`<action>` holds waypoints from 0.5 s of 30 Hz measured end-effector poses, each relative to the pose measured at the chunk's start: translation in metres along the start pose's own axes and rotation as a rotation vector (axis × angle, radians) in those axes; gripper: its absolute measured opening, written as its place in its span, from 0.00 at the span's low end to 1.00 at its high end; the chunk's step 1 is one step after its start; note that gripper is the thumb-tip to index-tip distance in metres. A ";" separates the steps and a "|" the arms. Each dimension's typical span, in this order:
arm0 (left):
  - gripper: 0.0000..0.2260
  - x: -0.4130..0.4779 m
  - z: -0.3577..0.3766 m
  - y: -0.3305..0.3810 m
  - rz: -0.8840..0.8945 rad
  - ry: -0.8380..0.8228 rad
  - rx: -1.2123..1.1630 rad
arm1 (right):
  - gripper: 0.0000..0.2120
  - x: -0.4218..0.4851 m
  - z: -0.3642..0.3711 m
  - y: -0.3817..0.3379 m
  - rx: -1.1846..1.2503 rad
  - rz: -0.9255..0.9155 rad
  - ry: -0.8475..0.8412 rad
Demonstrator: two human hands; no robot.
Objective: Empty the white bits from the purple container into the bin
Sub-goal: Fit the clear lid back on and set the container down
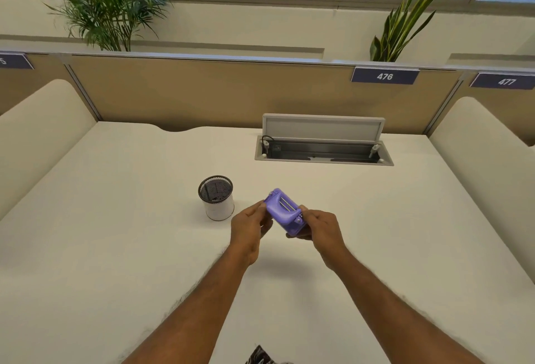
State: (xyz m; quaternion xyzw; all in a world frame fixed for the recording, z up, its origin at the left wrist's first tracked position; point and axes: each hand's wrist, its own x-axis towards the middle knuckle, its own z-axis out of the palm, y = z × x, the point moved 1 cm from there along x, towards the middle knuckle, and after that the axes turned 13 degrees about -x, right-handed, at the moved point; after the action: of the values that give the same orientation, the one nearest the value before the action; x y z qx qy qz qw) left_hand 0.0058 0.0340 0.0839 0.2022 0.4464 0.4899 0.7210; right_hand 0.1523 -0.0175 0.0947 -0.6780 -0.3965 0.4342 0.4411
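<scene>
A small purple container (284, 211), shaped like a hole punch, is held tilted above the white desk (115, 248) by both hands. My left hand (249, 224) pinches its left end. My right hand (321, 228) grips its right end and underside. The bin (216, 198), a small round cup with a black mesh rim and white wall, stands upright on the desk just left of my left hand. Dark and pale bits lie inside the bin. No white bits show in or around the container.
An open cable hatch (323, 149) with its lid raised sits in the desk behind the hands. Tan partition panels (202, 91) with number signs close off the back. Padded cream dividers (37, 132) flank both sides.
</scene>
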 end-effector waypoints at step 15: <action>0.07 -0.004 0.007 -0.031 -0.114 0.043 -0.065 | 0.18 -0.010 -0.009 0.031 0.441 0.226 0.004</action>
State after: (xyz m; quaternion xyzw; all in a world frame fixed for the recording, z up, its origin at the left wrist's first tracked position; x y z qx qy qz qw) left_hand 0.0278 0.0177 0.0672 0.1422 0.4563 0.4665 0.7442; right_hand 0.1628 -0.0380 0.0700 -0.6062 -0.2129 0.5555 0.5278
